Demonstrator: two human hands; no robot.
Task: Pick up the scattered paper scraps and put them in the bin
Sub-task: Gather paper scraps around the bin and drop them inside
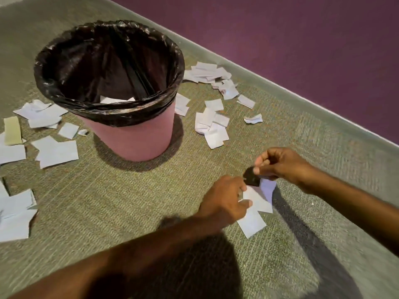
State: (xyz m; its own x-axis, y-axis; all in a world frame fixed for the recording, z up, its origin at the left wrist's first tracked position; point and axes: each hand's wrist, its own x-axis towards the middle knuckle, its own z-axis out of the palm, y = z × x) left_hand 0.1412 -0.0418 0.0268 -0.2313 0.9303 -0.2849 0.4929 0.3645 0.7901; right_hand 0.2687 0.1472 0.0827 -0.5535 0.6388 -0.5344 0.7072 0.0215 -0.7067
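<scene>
Two white paper scraps (253,221) lie overlapped on the carpet floor (129,212), directly beneath both grips. The left hand (224,200) has its grip clamped on their near edge, thumb and curled fingers round the paper. The right hand (280,164), just beyond it, has its grip pinched together on a small dark scrap (251,179), which hangs against the white sheets. Well beyond the grips and to their left stands the pink bin (133,141), upright, with a black liner (108,113) folded over its rim and one white scrap (116,99) inside. Loose scraps (212,126) lie between the grips and the bin; a second scatter (56,151) lies on the bin's far-left side. A purple wall (302,50) runs behind the right grip.
</scene>
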